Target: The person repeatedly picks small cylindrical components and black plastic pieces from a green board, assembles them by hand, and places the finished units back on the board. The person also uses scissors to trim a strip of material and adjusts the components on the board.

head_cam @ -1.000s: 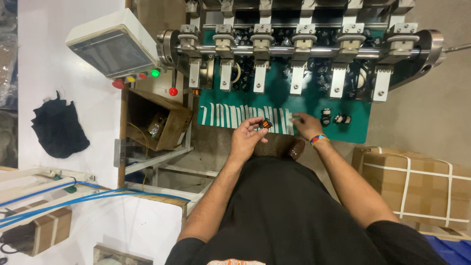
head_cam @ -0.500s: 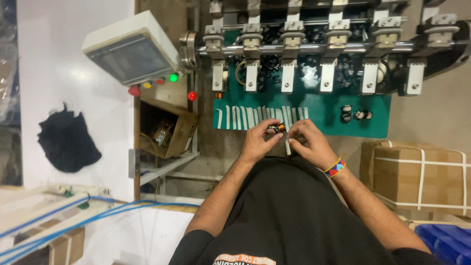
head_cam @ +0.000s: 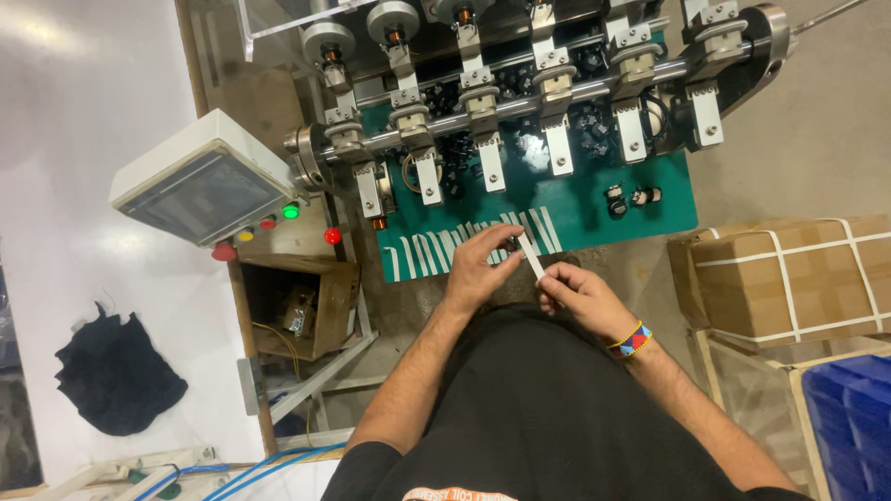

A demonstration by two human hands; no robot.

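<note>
My left hand (head_cam: 480,266) pinches a small dark coil part (head_cam: 511,245) just above the front edge of the green work surface (head_cam: 594,209). My right hand (head_cam: 583,299), with a beaded band at the wrist, holds one end of a white tape strip (head_cam: 531,257) that reaches up to the part. A row of white tape strips (head_cam: 445,248) lies stuck along the green surface's front edge. Behind it stands a winding machine with several spindle heads (head_cam: 483,102).
A grey control box with a screen (head_cam: 204,181) and coloured buttons stands at the left. An open cardboard box (head_cam: 302,301) sits below it. Strapped cartons (head_cam: 789,274) and a blue crate (head_cam: 858,417) are at the right. A black cloth (head_cam: 116,376) lies on the white floor.
My right hand has taken a white tape strip and brought it to the part in my left hand. The view has shifted, so the machine now sits higher and tilted.
</note>
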